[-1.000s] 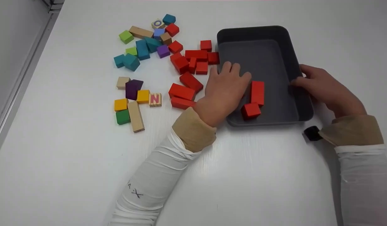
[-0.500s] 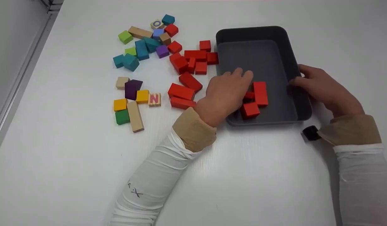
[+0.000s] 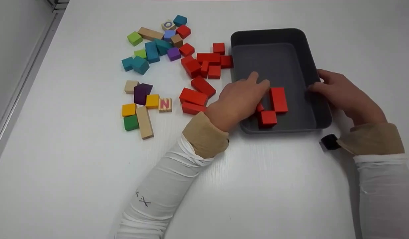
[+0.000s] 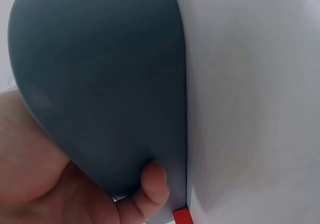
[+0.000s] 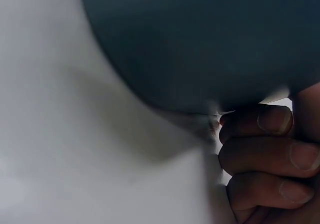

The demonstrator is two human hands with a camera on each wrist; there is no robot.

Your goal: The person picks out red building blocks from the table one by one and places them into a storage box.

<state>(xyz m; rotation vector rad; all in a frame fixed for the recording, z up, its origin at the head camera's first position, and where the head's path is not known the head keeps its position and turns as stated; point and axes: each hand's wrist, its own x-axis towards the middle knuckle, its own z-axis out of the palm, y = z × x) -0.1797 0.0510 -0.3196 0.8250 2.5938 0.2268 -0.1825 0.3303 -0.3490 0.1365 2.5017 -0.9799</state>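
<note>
The dark grey tray (image 3: 282,131) lies on the white table. At its right wall, my right hand (image 3: 350,96) grips the rim, thumb inside; the right wrist view shows curled fingers (image 5: 270,156) against the tray's outside (image 5: 210,43). My left hand (image 3: 236,101) reaches over the left wall, with its thumb hidden in the head view. Beside its fingers in the tray are an oblong red block (image 3: 279,100), a red cube (image 3: 268,119) and a partly covered red piece (image 3: 260,107). In the left wrist view one fingertip (image 4: 155,179) of it touches the tray's outer wall (image 4: 110,83).
Several red blocks (image 3: 208,58) lie left of the tray, one touching its wall. Further left are mixed coloured blocks (image 3: 152,52), and nearer me a group with a purple block (image 3: 142,94) and a long wooden one (image 3: 145,122). A black object (image 3: 330,141) sits by the right sleeve.
Inside the tray the oblong red block has shifted right and tilted, and the red cube has turned. My left hand's fingers have moved slightly. My right hand has kept its grip on the rim.
</note>
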